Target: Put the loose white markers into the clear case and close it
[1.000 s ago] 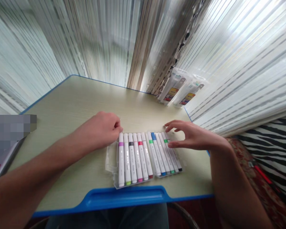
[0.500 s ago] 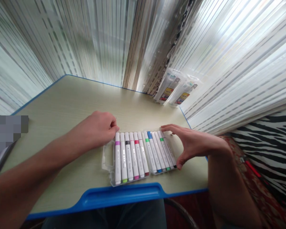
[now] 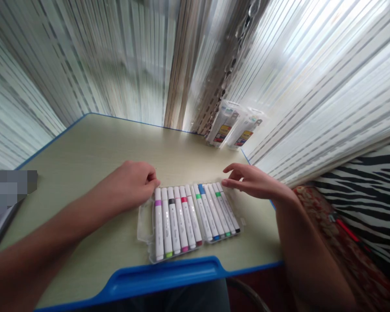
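A clear plastic case (image 3: 144,225) lies open near the desk's front edge, holding a row of several white markers (image 3: 188,219) with coloured bands and tips. My left hand (image 3: 133,184) rests at the case's upper left corner, fingers curled, fingertips by the purple-banded marker. My right hand (image 3: 253,182) hovers at the case's upper right corner with fingers apart, fingertips just above the rightmost markers, holding nothing.
The pale wood desk (image 3: 94,151) has a blue rim and a blue front tray (image 3: 169,277). Two packaged marker sets (image 3: 234,128) lean against the striped curtain at the back right. A zebra-patterned fabric (image 3: 367,190) lies right of the desk.
My right hand lifted from gripping the case's right side, thumb released, and now hovers at its top right corner. The left hand stayed put. The view tilted slightly.
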`<action>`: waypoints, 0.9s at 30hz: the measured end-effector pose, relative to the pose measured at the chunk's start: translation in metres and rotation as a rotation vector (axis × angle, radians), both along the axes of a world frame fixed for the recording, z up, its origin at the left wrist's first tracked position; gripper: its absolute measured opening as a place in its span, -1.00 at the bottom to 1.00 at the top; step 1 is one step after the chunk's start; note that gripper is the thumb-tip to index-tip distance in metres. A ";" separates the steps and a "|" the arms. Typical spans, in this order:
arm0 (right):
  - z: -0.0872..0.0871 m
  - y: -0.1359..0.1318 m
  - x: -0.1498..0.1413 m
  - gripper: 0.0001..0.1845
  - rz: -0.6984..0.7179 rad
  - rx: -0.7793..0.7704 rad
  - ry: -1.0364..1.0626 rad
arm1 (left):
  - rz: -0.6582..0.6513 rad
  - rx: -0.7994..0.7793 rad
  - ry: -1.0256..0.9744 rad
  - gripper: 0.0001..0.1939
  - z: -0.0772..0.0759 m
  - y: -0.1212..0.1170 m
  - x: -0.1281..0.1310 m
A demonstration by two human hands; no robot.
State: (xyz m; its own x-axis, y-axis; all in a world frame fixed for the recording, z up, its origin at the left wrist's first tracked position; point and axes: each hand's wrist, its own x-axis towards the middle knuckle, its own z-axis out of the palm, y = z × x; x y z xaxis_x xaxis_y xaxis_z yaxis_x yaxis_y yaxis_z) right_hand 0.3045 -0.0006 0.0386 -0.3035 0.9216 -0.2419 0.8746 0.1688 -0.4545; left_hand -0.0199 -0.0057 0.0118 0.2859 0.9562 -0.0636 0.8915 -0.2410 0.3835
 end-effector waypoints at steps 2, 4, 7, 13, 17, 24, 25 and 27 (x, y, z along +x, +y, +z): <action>-0.001 0.000 -0.005 -0.41 -0.021 -0.030 -0.038 | -0.002 -0.002 0.013 -0.74 0.000 0.000 -0.001; -0.002 0.000 -0.008 -0.42 -0.052 -0.067 -0.032 | -0.008 0.011 0.025 -0.72 -0.001 0.001 -0.001; -0.007 0.001 -0.009 -0.42 -0.103 -0.115 -0.007 | -0.003 0.038 0.021 -0.71 -0.001 0.002 -0.002; -0.017 0.005 -0.011 -0.42 -0.133 -0.115 0.057 | 0.049 0.043 -0.051 -0.76 0.005 0.000 -0.001; -0.020 0.006 -0.013 -0.44 -0.156 -0.086 0.102 | 0.065 0.035 -0.145 -0.76 0.009 -0.002 -0.001; -0.026 0.011 -0.009 -0.49 -0.212 -0.067 0.151 | 0.170 -0.193 -0.491 -0.77 0.004 -0.002 -0.001; -0.027 0.013 -0.008 -0.49 -0.222 -0.071 0.158 | 0.202 -0.229 -0.542 -0.76 0.005 -0.003 -0.001; -0.029 0.015 -0.006 -0.50 -0.242 -0.073 0.167 | 0.265 -0.292 -0.634 -0.75 0.007 -0.005 0.002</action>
